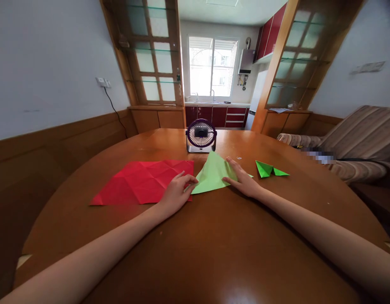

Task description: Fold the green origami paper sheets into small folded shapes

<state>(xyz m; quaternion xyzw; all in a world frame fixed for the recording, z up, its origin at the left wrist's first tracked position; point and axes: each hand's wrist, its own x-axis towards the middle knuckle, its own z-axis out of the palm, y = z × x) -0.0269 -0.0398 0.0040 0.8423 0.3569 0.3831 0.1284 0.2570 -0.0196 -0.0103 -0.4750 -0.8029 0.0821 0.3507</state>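
A light green sheet of paper (211, 171), folded to a triangle-like shape, lies on the wooden table with its peak pointing away from me. My left hand (177, 188) pinches its left corner between thumb and fingers. On the right part of the sheet rests my right hand (241, 180), fingers stretched out and thumb spread apart. Under my left hand and the green corner, a creased red sheet of paper (141, 181) spreads to the left. A darker green folded paper piece (265, 169) sits to the right of my right hand.
A small dark fan (201, 134) on a stand is just beyond the green sheet. The round-edged wooden table (214, 253) extends toward me. A striped armchair (362, 139) stands at the right, and a black cord (114, 107) hangs from a wall socket at the left.
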